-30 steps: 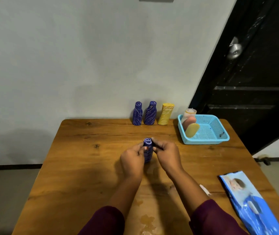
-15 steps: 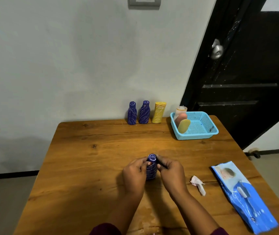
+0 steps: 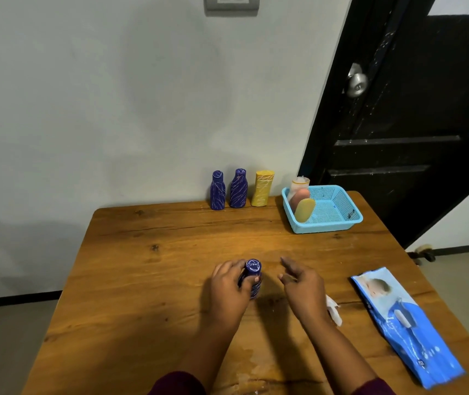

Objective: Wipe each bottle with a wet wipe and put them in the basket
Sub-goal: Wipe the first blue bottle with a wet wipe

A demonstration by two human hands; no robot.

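Observation:
My left hand (image 3: 229,289) grips a blue patterned bottle (image 3: 253,273) standing upright near the middle of the wooden table (image 3: 147,280). Just right of the bottle, my right hand (image 3: 303,286) hovers apart from it, fingers loosely extended and holding nothing. A crumpled white wipe (image 3: 333,309) lies on the table beside my right wrist. Along the back edge stand two more blue bottles (image 3: 217,191) (image 3: 238,188) and a yellow bottle (image 3: 261,188). The light blue basket (image 3: 338,223) at the back right holds a yellow bottle (image 3: 305,210), a pink one (image 3: 301,195) and a clear one (image 3: 299,182).
A blue wet-wipe pack (image 3: 404,323) lies along the table's right side. A black door (image 3: 415,109) stands behind the basket. The white wall (image 3: 113,109) runs along the table's back edge. Wet marks (image 3: 251,363) show near the front edge.
My right hand has let go of the bottle and moved off to the right. The left hand keeps hold of the bottle. The camera view shifted, showing more of the wipe and pack.

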